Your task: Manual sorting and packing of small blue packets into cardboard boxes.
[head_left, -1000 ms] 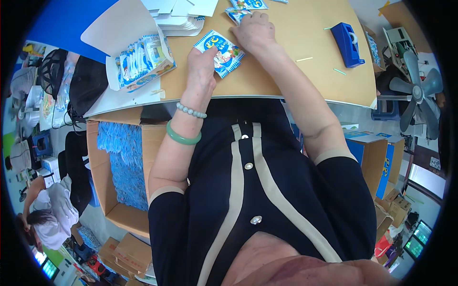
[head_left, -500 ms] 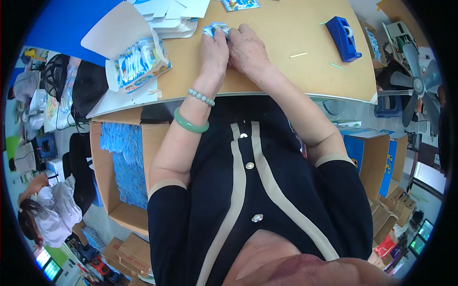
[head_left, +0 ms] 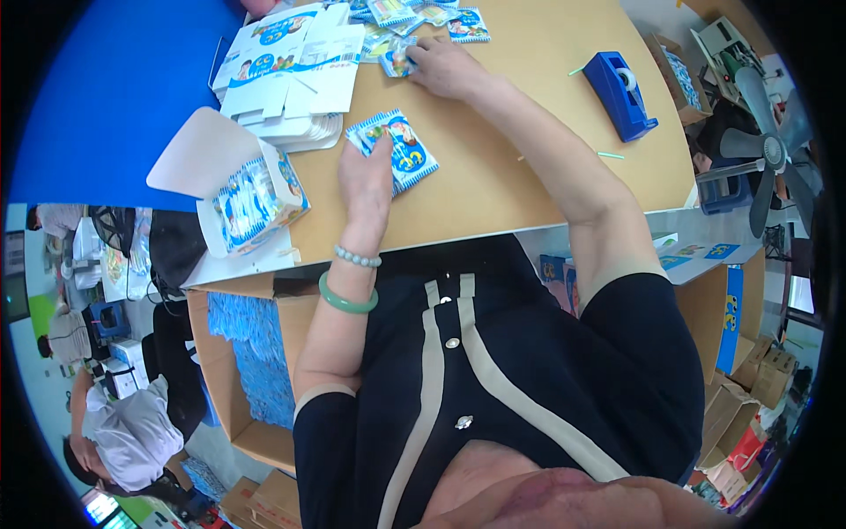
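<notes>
My left hand (head_left: 366, 179) pinches a blue-and-white printed packet (head_left: 410, 157) between thumb and fingers, just above the tabletop. Farther off, my right hand (head_left: 448, 67) has its fingers closed on the edge of another small blue-and-white packet (head_left: 398, 58), at the near side of a loose pile of packets (head_left: 390, 11). To the left of my left hand stands a white box (head_left: 291, 183) with its flap up, filled with a row of upright packets (head_left: 249, 207).
Flat printed cartons (head_left: 286, 62) lie stacked at the back left, beside a blue surface (head_left: 132, 97). A blue tape dispenser (head_left: 619, 95) stands on the right of the tan table (head_left: 493, 189), near a green strip (head_left: 611, 156). Below the table edge is a cardboard box (head_left: 304, 331) of blue packets.
My hands have moved apart from their place together. The left came nearer with a packet; the right reached farther to another packet. The view shifted, showing more of the far table.
</notes>
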Tool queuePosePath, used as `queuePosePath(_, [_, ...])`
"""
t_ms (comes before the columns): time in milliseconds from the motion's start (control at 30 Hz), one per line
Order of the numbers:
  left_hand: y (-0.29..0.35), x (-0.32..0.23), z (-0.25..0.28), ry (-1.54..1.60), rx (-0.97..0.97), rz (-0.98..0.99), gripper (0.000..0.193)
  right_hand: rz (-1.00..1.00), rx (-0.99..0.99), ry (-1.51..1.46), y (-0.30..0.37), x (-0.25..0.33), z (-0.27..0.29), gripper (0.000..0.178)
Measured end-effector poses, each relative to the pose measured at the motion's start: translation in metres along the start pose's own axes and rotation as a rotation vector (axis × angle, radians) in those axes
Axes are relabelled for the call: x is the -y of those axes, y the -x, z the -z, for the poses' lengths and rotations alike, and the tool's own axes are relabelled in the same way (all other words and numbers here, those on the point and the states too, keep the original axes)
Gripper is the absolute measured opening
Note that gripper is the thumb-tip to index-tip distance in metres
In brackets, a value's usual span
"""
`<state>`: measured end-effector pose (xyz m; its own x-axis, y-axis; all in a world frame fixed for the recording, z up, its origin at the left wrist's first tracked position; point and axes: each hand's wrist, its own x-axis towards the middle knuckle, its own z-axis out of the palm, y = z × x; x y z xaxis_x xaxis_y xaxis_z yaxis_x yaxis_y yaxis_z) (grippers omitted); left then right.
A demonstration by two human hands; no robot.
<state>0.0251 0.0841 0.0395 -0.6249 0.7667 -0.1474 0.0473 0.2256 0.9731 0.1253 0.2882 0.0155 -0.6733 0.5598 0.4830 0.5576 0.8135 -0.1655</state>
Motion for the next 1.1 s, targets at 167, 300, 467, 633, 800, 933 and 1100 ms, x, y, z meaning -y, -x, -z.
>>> queuePosePath(167, [0.001, 0.004, 0.013, 0.331, 0.065, 0.131, 0.021, 0.046, 0.289, 0.197, -0.012, 0.012, 0.04, 0.027])
queuePosePath(300, [0.002, -0.003, 0.008, 0.39, 0.078, 0.144, 0.021, -0.55, 0.242, 0.216, -0.037, -0.04, 0.05, 0.031])
queuePosePath(467, [0.002, 0.005, 0.007, 0.381, 0.048, 0.12, 0.021, -0.688, 0.246, 0.316, -0.041, -0.038, 0.028, 0.037])
queuePosePath(633, [-0.001, 0.006, 0.01, 0.455, 0.116, 0.139, 0.02, -0.579, 0.212, 0.43, -0.01, -0.074, 0.027, 0.039])
queuePosePath(800, [-0.006, 0.017, 0.008, 0.402, 0.116, 0.033, 0.022, -0.61, 0.19, 0.101, 0.026, -0.052, 0.069, 0.034])
queuePosePath(933, [-0.004, 0.009, 0.0, 0.128, 0.014, -0.134, 0.024, -0.666, 0.191, -0.371, 0.057, 0.05, 0.096, 0.034])
queuePosePath(1100, [0.01, 0.004, -0.01, -0.024, -0.053, -0.199, 0.031, -0.356, 0.112, -0.37, 0.087, 0.108, 0.063, 0.033])
